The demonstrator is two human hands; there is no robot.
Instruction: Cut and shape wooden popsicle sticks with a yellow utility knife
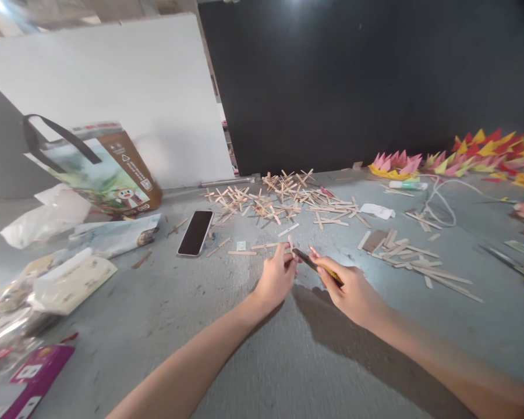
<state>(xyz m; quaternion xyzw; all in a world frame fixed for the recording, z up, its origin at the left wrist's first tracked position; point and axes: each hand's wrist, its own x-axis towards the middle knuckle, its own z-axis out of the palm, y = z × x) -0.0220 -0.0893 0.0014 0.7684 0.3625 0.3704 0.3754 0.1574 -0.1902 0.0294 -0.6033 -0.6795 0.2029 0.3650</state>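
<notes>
Near the middle of the grey surface, my left hand (pixel 276 278) is closed on a small wooden stick (pixel 290 241) that points up and away. My right hand (pixel 349 289) grips a black and yellow cutter (pixel 330 274), whose dark front end touches or nearly touches the stick beside my left fingertips. Several loose sticks (pixel 241 253) lie just left of my left hand. Behind both hands spreads a large pile of wooden sticks (pixel 275 203). Another group of sticks (pixel 419 262) rests to the right of my right hand.
A phone (pixel 195 233) lies on the left, near a printed bag (pixel 109 171) and plastic packets (pixel 74 282). Scissors (pixel 509 262), a white cable (pixel 448 201), a glue stick (pixel 408 185) and pink and yellow paper crowns (pixel 395 165) are on the right. A black panel (pixel 353 81) stands behind.
</notes>
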